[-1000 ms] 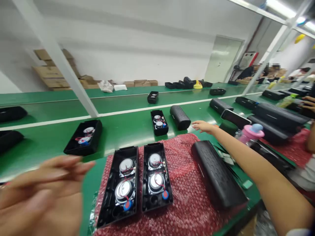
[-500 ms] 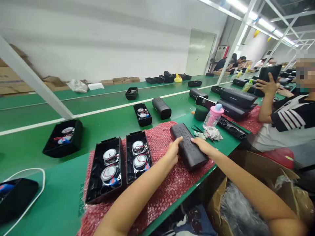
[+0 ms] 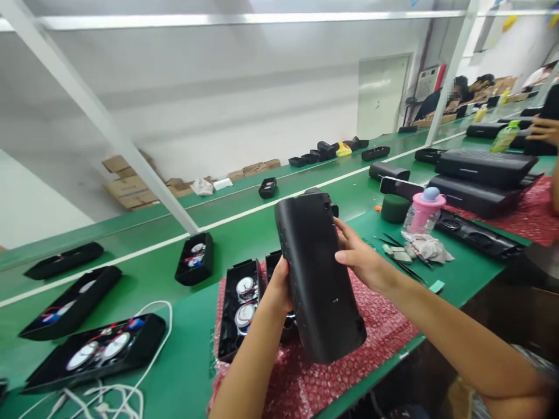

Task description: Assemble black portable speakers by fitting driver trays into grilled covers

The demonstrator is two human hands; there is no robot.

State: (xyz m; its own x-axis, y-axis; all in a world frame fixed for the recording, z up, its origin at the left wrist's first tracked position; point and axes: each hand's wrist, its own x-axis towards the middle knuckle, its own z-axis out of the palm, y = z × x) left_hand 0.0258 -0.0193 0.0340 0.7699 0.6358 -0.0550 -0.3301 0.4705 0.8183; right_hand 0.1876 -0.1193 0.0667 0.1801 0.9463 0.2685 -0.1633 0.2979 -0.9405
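Note:
I hold a long black speaker housing (image 3: 318, 279) up off the red bubble wrap (image 3: 375, 337), tilted on end. My left hand (image 3: 279, 288) grips its left edge, fingers wrapped behind it. My right hand (image 3: 362, 259) presses against its right side, thumb on the front. Below it on the wrap lies an open black speaker shell (image 3: 238, 305) with two round drivers and red wires; a second shell beside it is mostly hidden by the housing.
Several open shells (image 3: 94, 352) and white cables (image 3: 126, 401) lie on the green bench at left. A pink-capped bottle (image 3: 421, 212), a green cup (image 3: 394, 208), tweezers and rags stand to the right. Black housings (image 3: 484, 169) lie far right, where another person's hand (image 3: 544, 129) shows.
The housing lay flat on the bubble wrap with both hands on it; now it is lifted and stood nearly upright in both hands. The view has swung left.

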